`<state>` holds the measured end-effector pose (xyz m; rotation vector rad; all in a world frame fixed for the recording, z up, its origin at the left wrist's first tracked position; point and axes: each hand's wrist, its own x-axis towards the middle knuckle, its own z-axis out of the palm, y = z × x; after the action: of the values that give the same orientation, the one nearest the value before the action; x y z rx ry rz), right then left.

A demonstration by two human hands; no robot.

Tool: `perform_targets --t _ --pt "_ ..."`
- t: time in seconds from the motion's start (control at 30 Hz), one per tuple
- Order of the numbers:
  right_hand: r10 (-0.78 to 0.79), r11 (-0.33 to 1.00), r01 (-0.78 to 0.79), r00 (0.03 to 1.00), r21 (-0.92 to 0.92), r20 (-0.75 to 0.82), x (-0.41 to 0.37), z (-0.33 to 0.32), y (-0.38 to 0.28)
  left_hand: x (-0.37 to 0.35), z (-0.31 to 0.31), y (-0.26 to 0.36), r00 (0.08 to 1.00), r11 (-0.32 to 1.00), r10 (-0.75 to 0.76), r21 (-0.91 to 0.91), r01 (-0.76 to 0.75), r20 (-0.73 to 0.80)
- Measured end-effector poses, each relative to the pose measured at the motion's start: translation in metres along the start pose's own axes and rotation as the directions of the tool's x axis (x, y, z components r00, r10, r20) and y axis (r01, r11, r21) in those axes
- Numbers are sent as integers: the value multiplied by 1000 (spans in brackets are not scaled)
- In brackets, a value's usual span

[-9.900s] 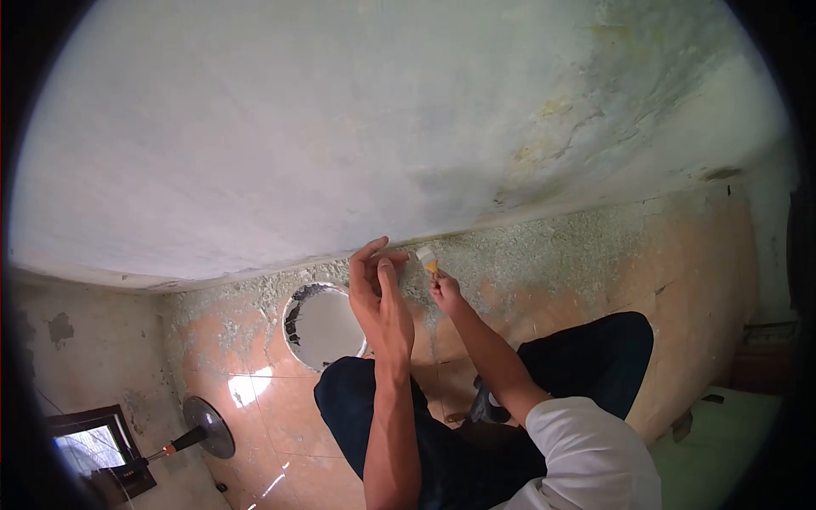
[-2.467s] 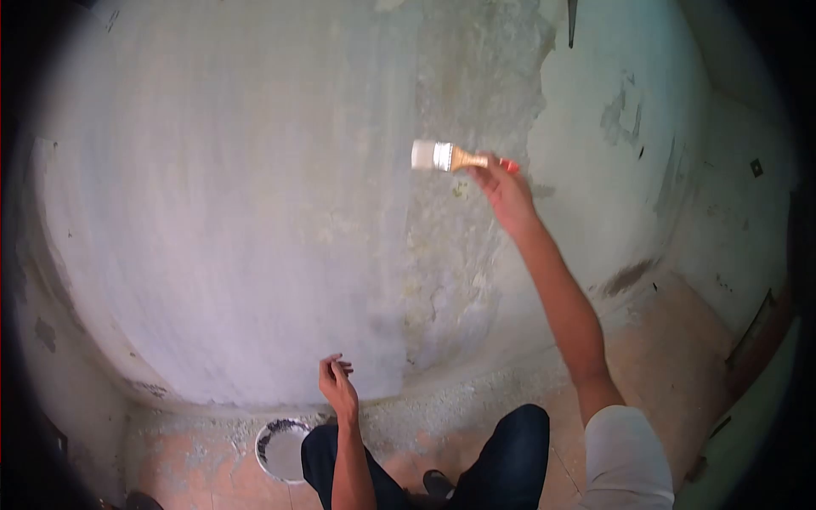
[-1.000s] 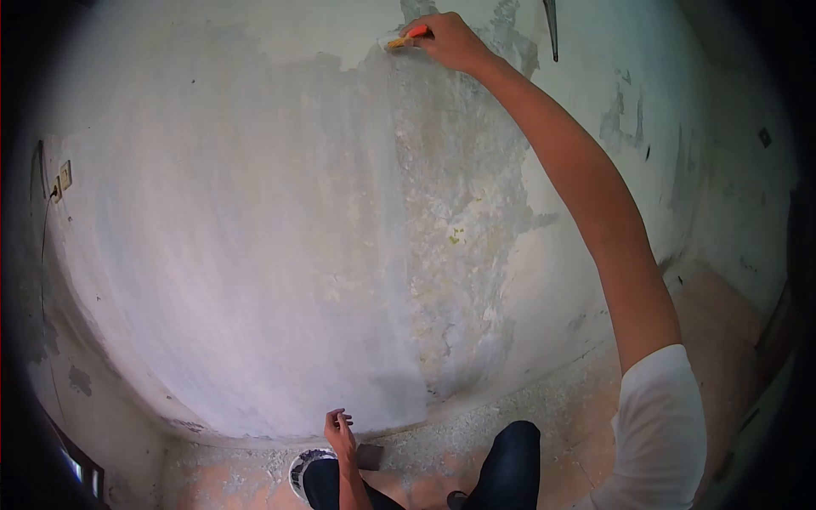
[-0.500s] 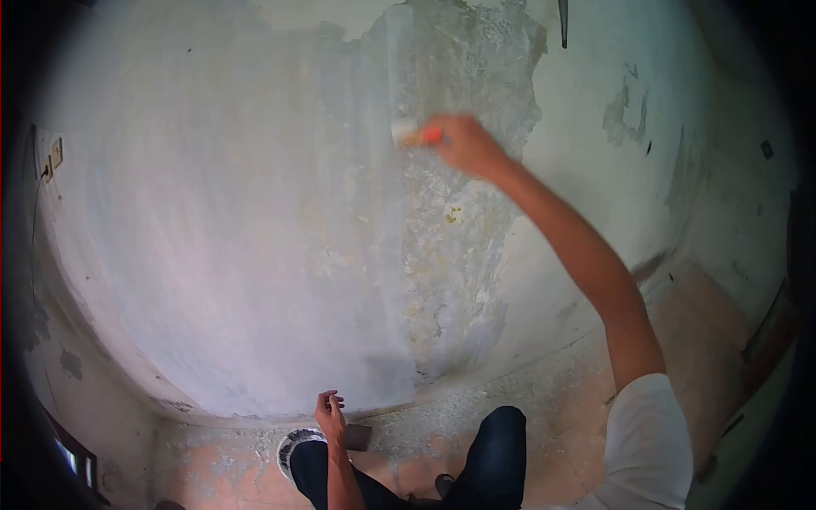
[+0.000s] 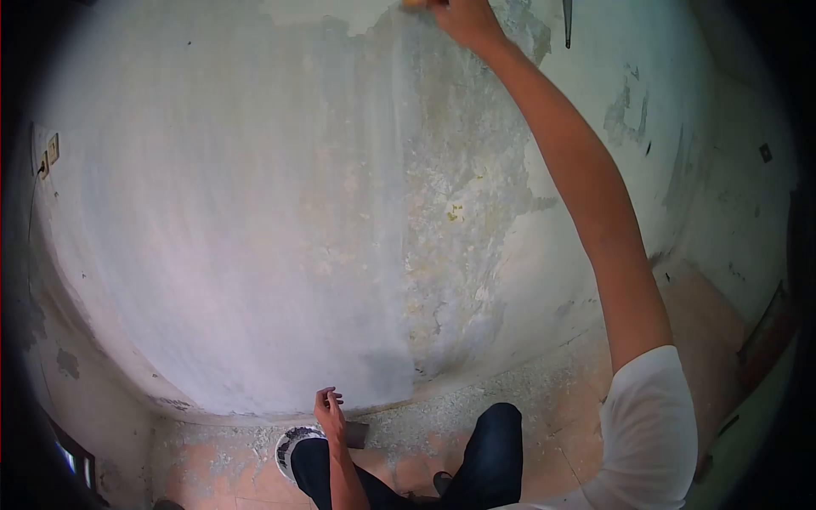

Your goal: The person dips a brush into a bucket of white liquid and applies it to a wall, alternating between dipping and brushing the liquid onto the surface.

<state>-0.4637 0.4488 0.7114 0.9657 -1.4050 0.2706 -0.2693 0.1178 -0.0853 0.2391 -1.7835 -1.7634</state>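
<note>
My right hand (image 5: 466,19) is raised to the top edge of the view, its fingers closed round the handle of a paintbrush (image 5: 415,2). Most of the brush is cut off by the frame. In front of me is a wall (image 5: 255,212), coated whitish on the left, with a rough, patchy grey strip (image 5: 463,246) to the right of the coating's edge. My left hand (image 5: 330,410) hangs low over my knee, fingers loosely bent and apart, with nothing in it. Just below it stands a white bucket (image 5: 286,450), partly hidden by my leg.
A dark grey flat piece (image 5: 357,435) lies beside the bucket. Pale flakes litter the tiled floor (image 5: 217,476) along the wall's foot. Electrical sockets (image 5: 51,151) with a cord are at far left. A thin dark rod (image 5: 567,25) hangs at the top right.
My right hand has moved up the wall with the paintbrush, from the upper middle to the top edge of the view. My left hand has stayed nearly still.
</note>
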Motion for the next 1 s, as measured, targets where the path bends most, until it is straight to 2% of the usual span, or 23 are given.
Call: perform_targets --t 0.03,0.1,0.13,0.17,0.2,0.23,0.3,0.4,0.43,0.47,0.53,0.63,0.73,0.87,0.9,0.93,0.97,1.0 --pt "-6 995 4 1000 -103 -16 -24 2 -4 0 -2 1 1000 1000 -3 22 3 10" --pt "139 990 -134 981 -45 137 -100 0 -41 2 -8 -4 1000 999 -4 33 3 17" --pt "180 979 -195 963 60 200 -143 -10 -73 4 -13 -8 1000 999 3 48 -4 20" --pt "276 943 -318 913 101 300 -190 -10 -94 5 -17 -13 1000 998 0 71 -1 17" --pt "283 944 -325 892 65 351 -240 -9 -111 4 -21 -14 1000 998 -7 61 6 26" --pt "244 947 -313 853 78 462 -280 -10 -131 4 -25 -10 999 999 -8 52 6 33" --pt "242 860 -485 662 160 709 -322 -18 -165 5 -28 -7 1000 998 2 56 -3 31" --pt "236 893 -434 675 117 699 -320 1 -144 7 -32 -14 999 999 24 22 -25 24" --pt "351 870 -492 664 33 661 -275 -6 -143 6 -33 -13 1000 999 18 26 -19 23" --pt "407 866 -499 721 14 560 -259 10 -105 4 -30 -10 1000 1000 9 27 -9 24" --pt "267 946 -310 909 92 320 -171 -12 -102 3 -29 -9 1000 1000 -10 21 9 22" --pt "84 995 -81 995 -52 47 -110 -14 -66 3 -27 -15 1000 1000 -16 17 15 25" --pt "32 999 -34 996 12 84 -128 -6 -65 7 -26 -17 998 997 -38 69 34 52" --pt "114 992 -124 959 21 260 -291 18 -129 2 -29 -14 993 992 -42 124 28 109" --pt "211 970 -239 911 37 355 -339 17 -150 1 -32 -10 991 990 -39 140 21 128" --pt "199 961 -260 884 92 423 -379 13 -172 -1 -35 4 988 984 -63 174 37 142" --pt "288 901 -419 773 112 565 -413 5 -193 -6 -41 19 989 983 -63 178 39 132" --pt "319 844 -533 592 62 740 -429 -4 -208 -9 -47 38 983 965 -17 261 -32 184"
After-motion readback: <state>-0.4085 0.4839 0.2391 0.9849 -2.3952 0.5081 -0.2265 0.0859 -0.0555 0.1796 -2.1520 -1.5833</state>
